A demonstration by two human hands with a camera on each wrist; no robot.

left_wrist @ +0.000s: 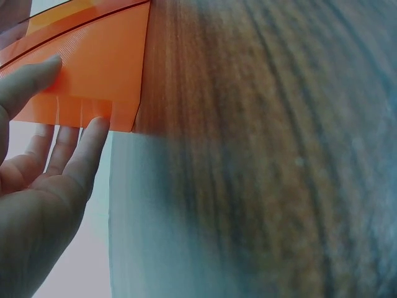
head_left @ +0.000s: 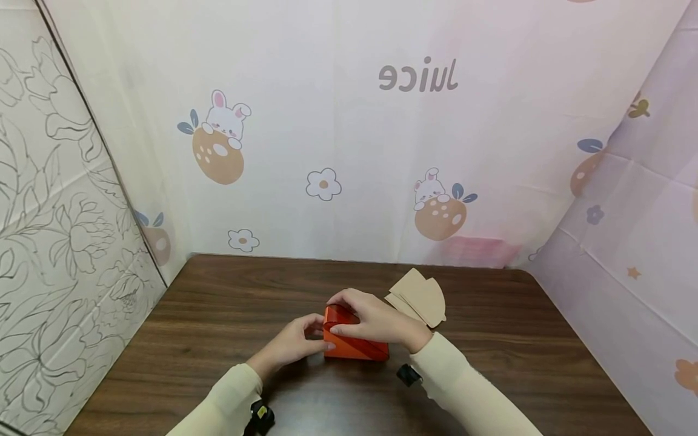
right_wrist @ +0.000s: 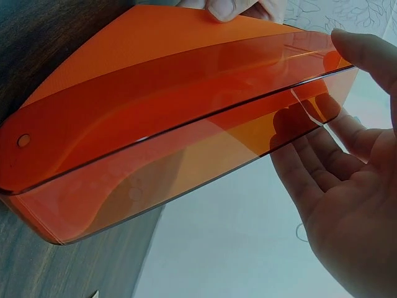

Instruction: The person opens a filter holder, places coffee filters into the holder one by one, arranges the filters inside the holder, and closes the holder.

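Counted: one translucent orange-red hinged case (head_left: 354,348), at least two overlapping tan paper filters (head_left: 422,297), two hands. The case stands between both grips: left grip (head_left: 294,342) pinching its left end, right grip (head_left: 371,315) clamped over its top. Filters lie just beyond the right wrist. Wood-grain surface (head_left: 507,339) extends to either side; its side edges are well apart from the case.

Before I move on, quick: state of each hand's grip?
Left hand: holding the orange wedge-shaped plastic box.
Right hand: holding its translucent red plastic cover.
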